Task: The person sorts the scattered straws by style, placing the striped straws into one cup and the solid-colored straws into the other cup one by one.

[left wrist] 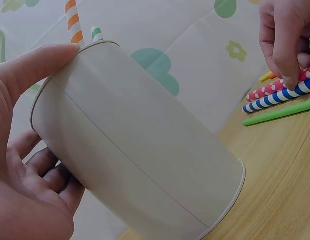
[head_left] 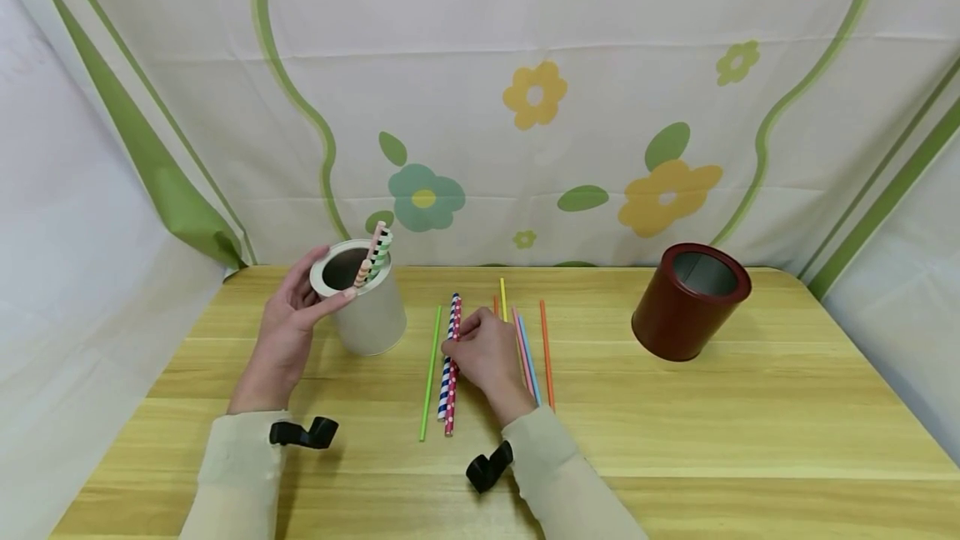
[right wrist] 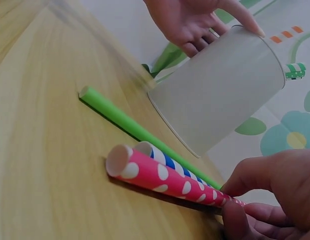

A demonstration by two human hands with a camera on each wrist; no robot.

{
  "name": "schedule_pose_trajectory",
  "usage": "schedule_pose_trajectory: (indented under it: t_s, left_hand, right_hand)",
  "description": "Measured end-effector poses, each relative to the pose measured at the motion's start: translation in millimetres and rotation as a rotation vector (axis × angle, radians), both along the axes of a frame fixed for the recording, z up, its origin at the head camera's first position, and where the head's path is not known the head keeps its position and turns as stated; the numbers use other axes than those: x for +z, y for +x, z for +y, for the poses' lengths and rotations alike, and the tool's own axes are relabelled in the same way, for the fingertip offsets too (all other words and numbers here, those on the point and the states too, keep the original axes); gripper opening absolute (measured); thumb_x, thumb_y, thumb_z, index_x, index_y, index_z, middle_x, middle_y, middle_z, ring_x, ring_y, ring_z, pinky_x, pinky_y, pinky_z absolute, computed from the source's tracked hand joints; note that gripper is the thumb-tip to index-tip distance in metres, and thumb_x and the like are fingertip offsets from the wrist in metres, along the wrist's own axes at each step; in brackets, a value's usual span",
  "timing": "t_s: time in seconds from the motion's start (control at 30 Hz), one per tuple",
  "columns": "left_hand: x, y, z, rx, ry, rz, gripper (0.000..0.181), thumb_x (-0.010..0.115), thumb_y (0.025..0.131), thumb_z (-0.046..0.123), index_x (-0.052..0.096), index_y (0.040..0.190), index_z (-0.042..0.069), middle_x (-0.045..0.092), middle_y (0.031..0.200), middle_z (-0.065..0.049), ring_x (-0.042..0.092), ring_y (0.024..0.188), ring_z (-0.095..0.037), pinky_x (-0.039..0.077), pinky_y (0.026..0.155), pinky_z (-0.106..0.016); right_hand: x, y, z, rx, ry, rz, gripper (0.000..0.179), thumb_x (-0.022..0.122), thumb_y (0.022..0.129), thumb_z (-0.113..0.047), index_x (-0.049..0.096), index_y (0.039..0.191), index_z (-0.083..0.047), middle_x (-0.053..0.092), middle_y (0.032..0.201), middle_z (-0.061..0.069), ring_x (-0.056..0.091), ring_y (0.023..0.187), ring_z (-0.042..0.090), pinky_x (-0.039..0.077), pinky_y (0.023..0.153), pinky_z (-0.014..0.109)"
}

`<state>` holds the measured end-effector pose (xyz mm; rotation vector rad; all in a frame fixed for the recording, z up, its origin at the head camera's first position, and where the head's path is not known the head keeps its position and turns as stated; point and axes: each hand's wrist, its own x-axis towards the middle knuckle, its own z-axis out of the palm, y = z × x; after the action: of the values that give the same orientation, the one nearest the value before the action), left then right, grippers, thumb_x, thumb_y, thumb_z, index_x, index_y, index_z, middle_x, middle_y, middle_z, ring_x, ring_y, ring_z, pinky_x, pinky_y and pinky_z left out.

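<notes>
My left hand (head_left: 288,323) grips a white can (head_left: 369,315) on the left of the table, thumb at its rim and fingers along its side. Several patterned paper straws (head_left: 379,250) stick up from the can's mouth, orange-striped and green among them. My right hand (head_left: 487,357) pinches a pink paper straw with white dots (right wrist: 165,175) and a blue-and-white striped paper straw (head_left: 444,398), which lie side by side on the table. Just left of them lies a plain green straw (head_left: 431,373). The right wrist view shows my thumb and fingers on either side of the pair.
Right of my right hand lie a yellow straw (head_left: 503,298), a pink straw (head_left: 522,352), a blue straw (head_left: 529,361) and orange ones, including an orange straw (head_left: 547,357). A dark red can (head_left: 671,315) stands on the right. Behind the wooden table (head_left: 750,440) hangs a flowered curtain (head_left: 480,132).
</notes>
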<state>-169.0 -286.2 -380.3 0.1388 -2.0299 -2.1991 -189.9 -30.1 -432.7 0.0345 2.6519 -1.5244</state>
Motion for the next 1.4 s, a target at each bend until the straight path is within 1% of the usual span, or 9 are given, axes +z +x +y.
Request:
schedule_pose_trajectory:
  t_s: [0.3,0.4,0.43,0.53,0.6,0.67,0.73,1.07,1.4]
  left_hand:
    - [0.1,-0.9,-0.2,-0.001,0.003,0.008,0.081,0.077,0.097,0.003,0.040,0.167,0.023,0.047,0.164,0.001,0.048,0.137,-0.009,0.042,0.107,-0.015]
    - [0.0,-1.2,-0.1,-0.001,0.005,0.009,0.082,0.077,0.097,0.003,0.040,0.167,0.022,0.046,0.165,-0.001,0.048,0.139,-0.010,0.042,0.108,-0.015]
    - [0.0,-1.3,-0.1,0.000,0.002,0.008,0.082,0.078,0.097,0.003,0.039,0.167,0.022,0.046,0.166,-0.001,0.048,0.139,-0.010,0.042,0.108,-0.015]
    - [-0.3,-1.8,0.0,0.003,-0.003,0.005,0.082,0.078,0.097,0.003,0.039,0.167,0.022,0.046,0.166,-0.001,0.047,0.140,-0.010,0.041,0.108,-0.015]
    - [-0.4,-1.8,0.1,0.004,-0.004,0.006,0.082,0.078,0.097,0.004,0.040,0.167,0.023,0.046,0.166,-0.001,0.047,0.140,-0.010,0.041,0.109,-0.015]
    - [-0.5,-1.7,0.0,0.004,-0.007,0.005,0.082,0.078,0.097,0.004,0.040,0.167,0.023,0.046,0.166,-0.001,0.047,0.140,-0.010,0.040,0.109,-0.015]
    - [-0.5,-1.6,-0.1,0.003,-0.009,0.004,0.082,0.078,0.098,0.004,0.039,0.167,0.023,0.046,0.166,-0.001,0.047,0.140,-0.010,0.040,0.109,-0.015]
    - [-0.8,-0.7,-0.9,0.002,-0.019,-0.004,0.082,0.078,0.098,0.006,0.039,0.167,0.024,0.044,0.168,-0.002,0.045,0.143,-0.010,0.040,0.109,-0.014]
    - [-2.1,-1.6,0.4,-0.001,-0.019,0.000,0.082,0.078,0.098,0.006,0.039,0.168,0.024,0.045,0.167,-0.002,0.046,0.141,-0.010,0.041,0.109,-0.014]
  right_hand:
    - [2.1,-1.5,3,0.002,-0.046,0.008,0.024,0.087,0.086,-0.014,0.067,0.098,-0.008,0.074,0.086,0.006,0.066,0.067,0.015,0.054,0.055,0.028]
    - [5.0,-2.1,5,-0.005,-0.068,0.028,0.025,0.086,0.086,-0.016,0.068,0.101,-0.008,0.075,0.089,0.006,0.068,0.069,0.015,0.058,0.063,0.034]
    - [5.8,-2.6,6,-0.009,-0.072,0.037,0.026,0.086,0.086,-0.017,0.068,0.102,-0.009,0.075,0.090,0.006,0.068,0.071,0.015,0.061,0.074,0.037]
    - [8.5,-3.8,9,-0.024,-0.103,0.046,0.028,0.085,0.085,-0.017,0.069,0.107,-0.008,0.076,0.091,0.006,0.070,0.071,0.016,0.063,0.080,0.041]
    - [10.1,-5.1,12,-0.035,-0.128,0.041,0.030,0.084,0.086,-0.017,0.070,0.111,-0.007,0.076,0.092,0.007,0.071,0.070,0.016,0.064,0.077,0.038]
    - [12.3,-6.2,14,-0.045,-0.173,0.021,0.032,0.083,0.086,-0.015,0.071,0.115,-0.007,0.076,0.094,0.009,0.071,0.066,0.017,0.062,0.063,0.035]
    - [14.6,-7.6,15,-0.055,-0.219,0.000,0.033,0.082,0.088,-0.015,0.071,0.118,-0.006,0.076,0.094,0.010,0.072,0.063,0.017,0.062,0.060,0.033]
    - [29.1,-11.8,22,-0.084,-0.431,-0.013,0.034,0.074,0.093,-0.009,0.069,0.126,-0.003,0.077,0.097,0.012,0.071,0.064,0.017,0.067,0.069,0.045]
    - [41.4,-12.1,29,-0.169,-0.543,0.025,0.031,0.071,0.094,-0.009,0.070,0.125,-0.005,0.077,0.099,0.012,0.072,0.070,0.015,0.063,0.063,0.027]
